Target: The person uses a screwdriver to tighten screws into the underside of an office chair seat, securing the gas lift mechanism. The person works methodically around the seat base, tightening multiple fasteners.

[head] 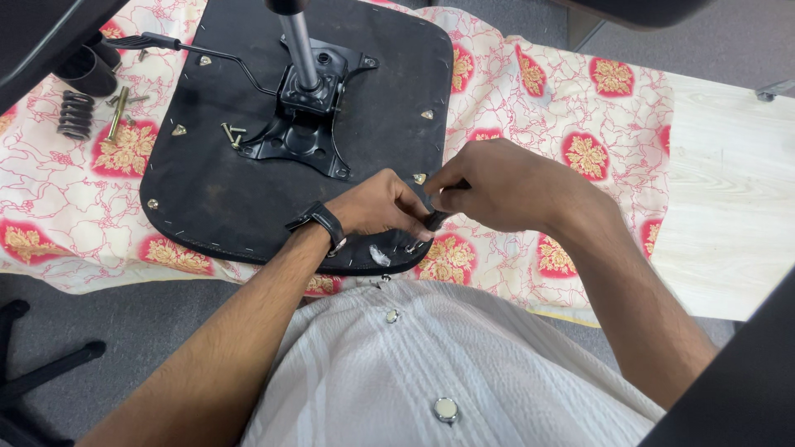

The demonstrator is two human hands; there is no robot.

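Note:
An upturned black chair seat lies on a red-and-cream flowered cloth. A black metal mechanism plate with a silver gas cylinder is fixed at its middle. My right hand grips a black tool handle near the seat's front edge. My left hand, with a black wrist watch, pinches something small right beside that handle; what it pinches is hidden by the fingers. Two loose bolts lie on the seat next to the plate.
At far left on the cloth sit a black coil spring, a long brass bolt and a black cylinder part. A lever rod runs from the mechanism. A pale wooden board lies right. Black chair base legs stand lower left.

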